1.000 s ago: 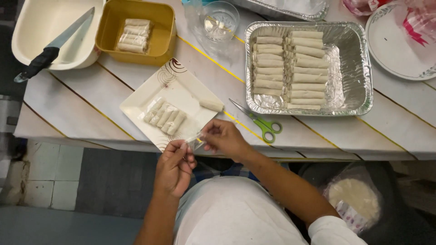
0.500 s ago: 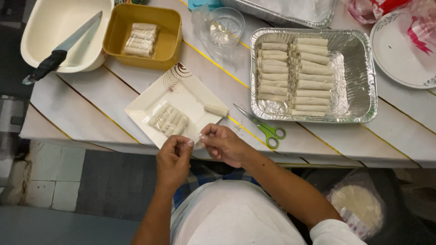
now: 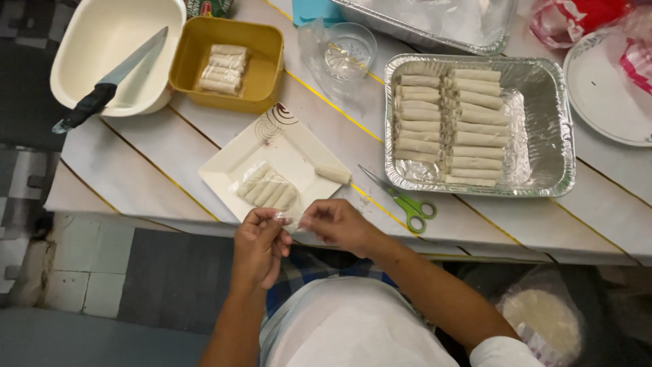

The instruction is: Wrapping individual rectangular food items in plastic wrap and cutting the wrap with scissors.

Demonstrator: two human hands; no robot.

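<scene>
Head view: a small clear wrapper (image 3: 291,218) is pinched between two hands at the near edge of the surface (image 3: 170,153).

From left to right, a knife (image 3: 109,85) is laid across a cream tub (image 3: 88,41); the left hand (image 3: 261,243) and the right hand (image 3: 337,223) are each closed on the wrapper, just below a white square plate (image 3: 299,146) of rolls; green scissors (image 3: 407,202) and a foil tray (image 3: 543,122) of rolls are seen further right.

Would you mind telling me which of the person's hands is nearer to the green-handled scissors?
Right. The right hand is just left of the green-handled scissors at the table edge, not touching them. The left hand is farther left, beyond the right hand, below the white square plate.
</scene>
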